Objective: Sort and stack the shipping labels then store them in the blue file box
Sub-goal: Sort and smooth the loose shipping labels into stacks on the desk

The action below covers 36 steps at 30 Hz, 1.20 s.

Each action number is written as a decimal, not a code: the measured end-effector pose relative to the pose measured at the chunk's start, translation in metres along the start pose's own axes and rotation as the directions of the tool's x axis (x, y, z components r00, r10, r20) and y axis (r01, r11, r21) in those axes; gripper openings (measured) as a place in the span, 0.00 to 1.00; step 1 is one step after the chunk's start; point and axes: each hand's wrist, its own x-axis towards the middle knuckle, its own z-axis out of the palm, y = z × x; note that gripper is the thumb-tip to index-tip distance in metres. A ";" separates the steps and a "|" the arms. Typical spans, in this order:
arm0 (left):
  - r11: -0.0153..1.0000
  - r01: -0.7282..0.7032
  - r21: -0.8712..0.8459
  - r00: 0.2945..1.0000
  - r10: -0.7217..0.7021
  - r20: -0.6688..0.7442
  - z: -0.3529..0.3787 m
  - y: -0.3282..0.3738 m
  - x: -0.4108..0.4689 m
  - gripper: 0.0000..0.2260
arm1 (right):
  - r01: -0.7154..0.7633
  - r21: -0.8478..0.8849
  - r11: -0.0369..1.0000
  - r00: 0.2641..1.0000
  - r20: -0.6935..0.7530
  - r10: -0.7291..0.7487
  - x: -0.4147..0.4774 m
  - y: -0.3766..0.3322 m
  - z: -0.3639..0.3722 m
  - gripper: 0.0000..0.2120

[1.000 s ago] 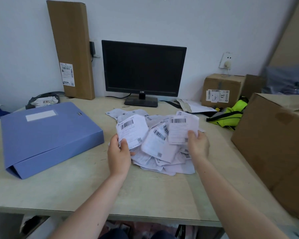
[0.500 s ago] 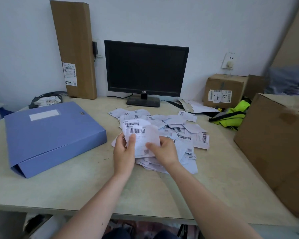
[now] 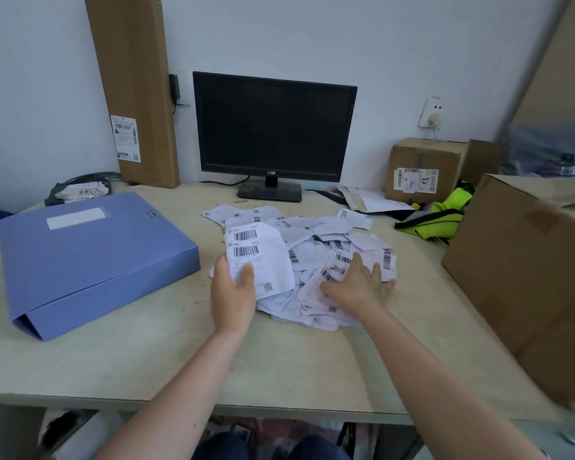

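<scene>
Noting box [image 3: 90,254] lying closed at table [image 3: 279,360] left, apart from the papers, waiting for storing later. Gripping stack [image 3: 269,260] in left hand [image 3: 234,290], thumb clamped over the front, keeping barcodes up and edges together. Pressing right hand [image 3: 359,283] flat, fingers spread and uncurled, on pile [image 3: 326,234] just right of stack, likely pinning or feeling out next sheet. Judging sorting barely begun: most paper lying loose mid-table.
</scene>
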 end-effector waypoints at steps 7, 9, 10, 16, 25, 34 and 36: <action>0.998 -0.024 -0.063 0.993 0.017 -0.114 -0.003 0.006 -0.001 0.08 | 0.108 0.264 0.959 0.978 -0.202 -0.055 -0.002 0.009 -0.008 0.32; 0.998 -0.041 -0.057 0.993 0.034 -0.117 -0.003 0.008 -0.003 0.07 | 0.120 0.392 0.912 0.980 -0.193 -0.046 -0.005 0.012 -0.013 0.31; 0.997 -0.046 -0.055 0.993 0.039 -0.115 -0.003 0.009 -0.004 0.06 | 0.125 0.425 0.897 0.981 -0.189 -0.047 -0.006 0.014 -0.015 0.31; 0.998 -0.058 -0.007 0.998 0.058 -0.034 -0.003 0.007 -0.005 0.05 | 0.096 0.526 0.845 0.989 -0.145 -0.023 -0.009 0.013 -0.019 0.26; 0.994 -0.082 0.067 0.997 0.081 0.017 -0.001 0.012 -0.011 0.04 | 0.103 0.359 0.928 0.974 -0.226 -0.020 -0.021 0.004 -0.040 0.25; 0.996 -0.066 -0.053 0.997 0.069 0.046 -0.003 0.010 -0.007 0.04 | 0.506 0.465 0.726 0.784 -0.600 -0.162 -0.039 -0.032 -0.054 0.13; 0.993 -0.065 -0.095 0.994 0.073 0.084 -0.005 0.012 -0.008 0.05 | 0.518 0.447 0.730 0.811 -0.528 -0.252 -0.042 -0.047 -0.051 0.10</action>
